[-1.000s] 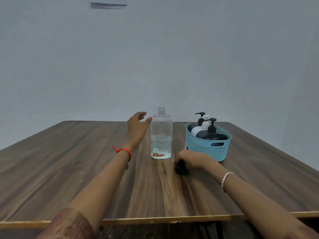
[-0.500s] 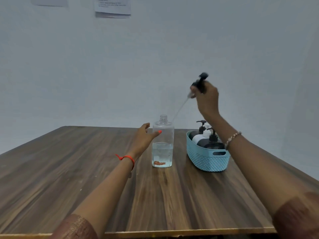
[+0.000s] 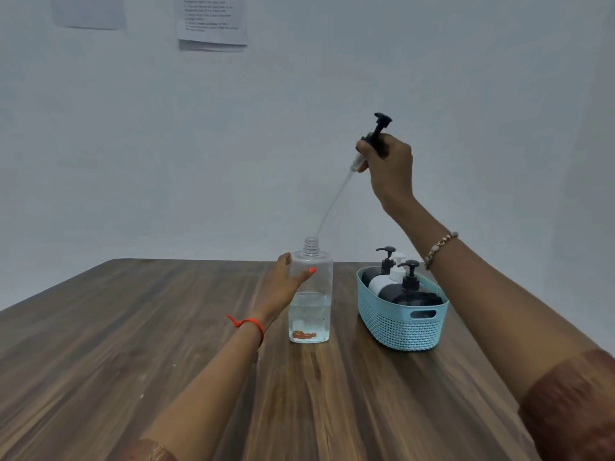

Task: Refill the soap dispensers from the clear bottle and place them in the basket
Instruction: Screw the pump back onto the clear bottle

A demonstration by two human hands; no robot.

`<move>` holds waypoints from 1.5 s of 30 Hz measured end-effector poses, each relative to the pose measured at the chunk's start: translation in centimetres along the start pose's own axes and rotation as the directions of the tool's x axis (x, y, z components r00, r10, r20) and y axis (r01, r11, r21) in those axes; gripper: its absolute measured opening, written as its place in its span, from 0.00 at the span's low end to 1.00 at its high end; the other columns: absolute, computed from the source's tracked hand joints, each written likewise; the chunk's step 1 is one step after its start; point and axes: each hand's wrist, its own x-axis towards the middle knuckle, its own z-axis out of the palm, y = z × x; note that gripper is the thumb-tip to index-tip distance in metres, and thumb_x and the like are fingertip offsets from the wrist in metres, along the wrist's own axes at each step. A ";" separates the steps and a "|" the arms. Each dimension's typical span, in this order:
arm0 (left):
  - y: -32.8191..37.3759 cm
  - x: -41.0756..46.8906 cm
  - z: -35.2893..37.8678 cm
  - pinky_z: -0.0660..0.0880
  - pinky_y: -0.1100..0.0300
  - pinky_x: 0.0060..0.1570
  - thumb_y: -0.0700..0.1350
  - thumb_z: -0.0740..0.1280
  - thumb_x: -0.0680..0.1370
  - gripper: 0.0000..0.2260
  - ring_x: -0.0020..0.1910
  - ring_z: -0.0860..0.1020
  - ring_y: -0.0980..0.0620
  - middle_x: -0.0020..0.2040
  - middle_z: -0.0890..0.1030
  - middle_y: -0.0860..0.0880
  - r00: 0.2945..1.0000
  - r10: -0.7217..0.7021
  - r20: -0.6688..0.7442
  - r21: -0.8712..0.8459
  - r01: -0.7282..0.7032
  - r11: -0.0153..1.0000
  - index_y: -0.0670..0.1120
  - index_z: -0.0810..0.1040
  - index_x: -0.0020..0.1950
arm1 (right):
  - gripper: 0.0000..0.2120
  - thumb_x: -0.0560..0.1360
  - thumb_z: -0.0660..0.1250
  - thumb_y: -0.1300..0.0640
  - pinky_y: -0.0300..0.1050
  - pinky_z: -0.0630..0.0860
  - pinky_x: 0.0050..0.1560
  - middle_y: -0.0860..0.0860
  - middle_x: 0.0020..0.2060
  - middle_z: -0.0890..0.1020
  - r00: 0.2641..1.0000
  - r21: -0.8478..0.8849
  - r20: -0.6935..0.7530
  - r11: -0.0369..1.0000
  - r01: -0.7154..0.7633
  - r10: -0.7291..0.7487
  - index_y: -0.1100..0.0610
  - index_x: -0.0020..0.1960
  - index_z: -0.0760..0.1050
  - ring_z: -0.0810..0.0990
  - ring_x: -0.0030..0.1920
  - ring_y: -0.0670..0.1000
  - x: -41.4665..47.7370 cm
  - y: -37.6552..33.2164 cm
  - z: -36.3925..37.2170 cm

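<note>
A clear bottle [image 3: 311, 294] stands uncapped on the wooden table [image 3: 133, 344], partly filled with clear liquid and some orange bits at the bottom. My left hand [image 3: 283, 287] holds its upper left side, thumb across the front. My right hand [image 3: 387, 164] grips a black pump head [image 3: 379, 126] raised high above the table. Its thin clear dip tube [image 3: 334, 201] slants down, the tip just above the bottle's neck. A light blue basket [image 3: 401, 324] to the right holds three dispensers [image 3: 409, 291], two black and one white.
Printed sheets [image 3: 213, 21] hang on the pale wall behind the table. The table's far edge runs just behind the bottle and basket.
My right hand lifted the pump head from the table to high above the basket, then shifted its tube tip toward the bottle's neck. My left hand closed in onto the bottle.
</note>
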 end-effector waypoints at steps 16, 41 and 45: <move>0.0 -0.3 0.3 0.74 0.76 0.36 0.47 0.67 0.77 0.24 0.52 0.75 0.57 0.64 0.73 0.50 1.000 0.014 -0.005 -0.057 -0.015 0.998 0.44 0.64 0.70 | 0.04 0.74 0.67 0.62 0.34 0.73 0.31 0.50 0.28 0.78 0.992 -0.060 0.122 0.998 -0.025 0.032 0.63 0.42 0.77 0.74 0.23 0.41 -0.2 1.1 1.3; -0.8 1.0 1.2 0.67 0.58 0.56 0.51 0.66 0.76 0.34 0.64 0.70 0.49 0.70 0.65 0.46 0.998 -0.060 0.033 -0.030 0.061 0.998 0.46 0.50 0.74 | 0.20 0.66 0.76 0.50 0.31 0.68 0.31 0.49 0.32 0.71 0.927 -0.217 0.218 0.942 -0.258 0.304 0.58 0.37 0.66 0.70 0.32 0.45 -8.9 9.1 5.8; -1.0 1.2 1.1 0.71 0.66 0.45 0.50 0.67 0.76 0.33 0.54 0.74 0.54 0.66 0.70 0.45 0.997 -0.061 0.046 -0.048 0.063 0.997 0.46 0.51 0.73 | 0.10 0.72 0.70 0.60 0.33 0.69 0.35 0.52 0.30 0.74 0.927 -0.108 0.166 0.941 -0.322 0.336 0.62 0.36 0.71 0.71 0.32 0.47 -9.4 9.3 5.1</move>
